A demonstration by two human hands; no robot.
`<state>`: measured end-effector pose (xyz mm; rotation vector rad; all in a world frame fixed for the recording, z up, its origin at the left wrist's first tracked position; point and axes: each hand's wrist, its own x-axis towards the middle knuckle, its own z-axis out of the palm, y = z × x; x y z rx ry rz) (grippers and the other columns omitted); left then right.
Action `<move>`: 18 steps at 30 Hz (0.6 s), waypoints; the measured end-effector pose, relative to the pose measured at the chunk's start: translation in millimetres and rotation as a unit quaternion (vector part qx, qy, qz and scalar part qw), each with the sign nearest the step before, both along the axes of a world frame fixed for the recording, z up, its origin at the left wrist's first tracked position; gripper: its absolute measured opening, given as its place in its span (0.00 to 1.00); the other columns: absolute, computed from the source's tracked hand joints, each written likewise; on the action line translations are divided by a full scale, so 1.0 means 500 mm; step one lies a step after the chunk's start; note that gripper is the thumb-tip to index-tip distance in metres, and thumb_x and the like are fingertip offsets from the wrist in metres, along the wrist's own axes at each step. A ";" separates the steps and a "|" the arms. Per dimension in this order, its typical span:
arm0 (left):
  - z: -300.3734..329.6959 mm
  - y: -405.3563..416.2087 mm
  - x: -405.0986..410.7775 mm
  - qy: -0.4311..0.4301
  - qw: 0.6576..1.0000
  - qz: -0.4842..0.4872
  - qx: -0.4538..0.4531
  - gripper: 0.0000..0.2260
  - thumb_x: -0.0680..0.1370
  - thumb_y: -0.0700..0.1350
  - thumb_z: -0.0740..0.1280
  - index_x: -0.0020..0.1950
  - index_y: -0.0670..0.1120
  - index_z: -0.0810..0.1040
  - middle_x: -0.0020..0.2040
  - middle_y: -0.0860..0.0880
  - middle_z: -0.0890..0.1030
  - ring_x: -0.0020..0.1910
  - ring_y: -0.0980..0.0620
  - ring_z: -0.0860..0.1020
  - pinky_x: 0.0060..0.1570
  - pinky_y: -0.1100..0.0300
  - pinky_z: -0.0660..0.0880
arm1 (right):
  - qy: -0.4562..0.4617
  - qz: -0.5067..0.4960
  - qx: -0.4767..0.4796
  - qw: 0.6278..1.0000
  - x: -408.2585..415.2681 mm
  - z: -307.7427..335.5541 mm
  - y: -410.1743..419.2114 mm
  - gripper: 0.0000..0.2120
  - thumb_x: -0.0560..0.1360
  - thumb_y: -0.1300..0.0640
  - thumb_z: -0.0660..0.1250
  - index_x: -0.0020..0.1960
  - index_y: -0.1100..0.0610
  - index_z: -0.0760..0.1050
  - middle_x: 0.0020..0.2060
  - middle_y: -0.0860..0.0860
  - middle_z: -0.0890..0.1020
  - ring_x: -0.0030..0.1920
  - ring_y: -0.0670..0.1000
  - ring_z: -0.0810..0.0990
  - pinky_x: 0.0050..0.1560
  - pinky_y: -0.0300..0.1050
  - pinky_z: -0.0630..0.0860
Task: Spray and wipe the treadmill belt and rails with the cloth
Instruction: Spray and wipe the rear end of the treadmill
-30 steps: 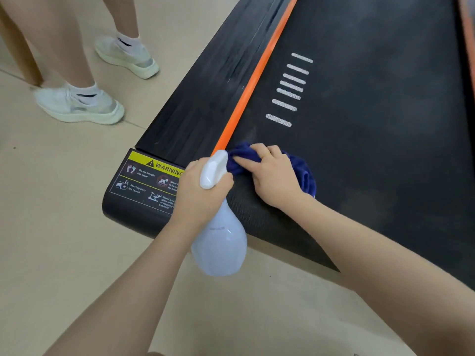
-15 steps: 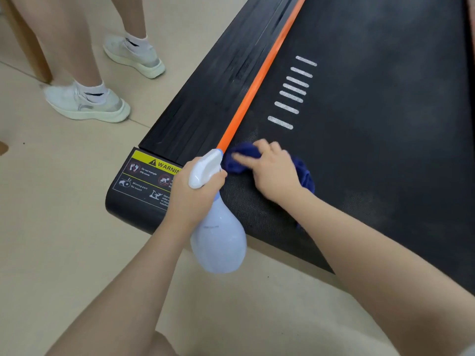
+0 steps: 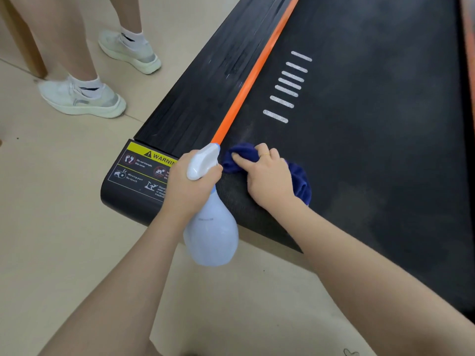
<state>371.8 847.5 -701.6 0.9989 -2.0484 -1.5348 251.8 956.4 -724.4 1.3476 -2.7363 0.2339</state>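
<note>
Fingers [image 3: 237, 158] nudged cloth [image 3: 299, 182] slightly toward stripe [image 3: 246, 84].

floor [image 3: 59, 227]: beige, carries my treadmill [image 3: 195, 104] | belt [image 3: 372, 129]: blue cloth [image 3: 299, 179] lies at its near left corner | floor, far left: someone's white sneakers [image 3: 82, 97]

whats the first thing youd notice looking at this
A bright orange stripe cuts diagonally between the black side rail and the dark treadmill belt. At its near end the right hand presses a dark blue cloth onto the belt, beside the left hand gripping a pale spray bottle. A yellow warning sticker marks the near corner.
</note>
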 end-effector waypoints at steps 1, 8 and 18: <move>0.000 0.000 0.000 -0.003 1.000 -0.002 -0.008 0.20 0.65 0.54 0.65 0.50 0.41 0.80 0.48 0.45 0.81 0.49 0.48 0.78 0.49 0.56 0.75 | -0.004 0.055 -0.018 0.998 0.028 -0.003 0.025 0.22 0.67 0.62 0.68 0.59 0.47 0.79 0.47 0.60 0.77 0.38 0.59 0.73 0.34 0.45 0.64; 0.002 0.025 -0.005 -0.020 0.998 0.001 -0.055 0.17 0.67 0.49 0.65 0.48 0.38 0.77 0.42 0.45 0.77 0.47 0.46 0.75 0.41 0.67 0.69 | 0.006 -0.012 0.043 0.999 -0.026 0.012 0.036 0.22 0.74 0.59 0.57 0.64 0.44 0.74 0.52 0.60 0.75 0.43 0.60 0.72 0.39 0.49 0.68; 0.023 0.096 -0.016 0.014 0.991 -0.088 -0.100 0.16 0.69 0.47 0.63 0.53 0.40 0.78 0.46 0.46 0.81 0.46 0.47 0.78 0.47 0.54 0.73 | -0.002 -0.068 0.044 0.997 -0.065 0.014 0.178 0.23 0.75 0.59 0.55 0.66 0.44 0.73 0.55 0.59 0.74 0.45 0.60 0.72 0.40 0.48 0.67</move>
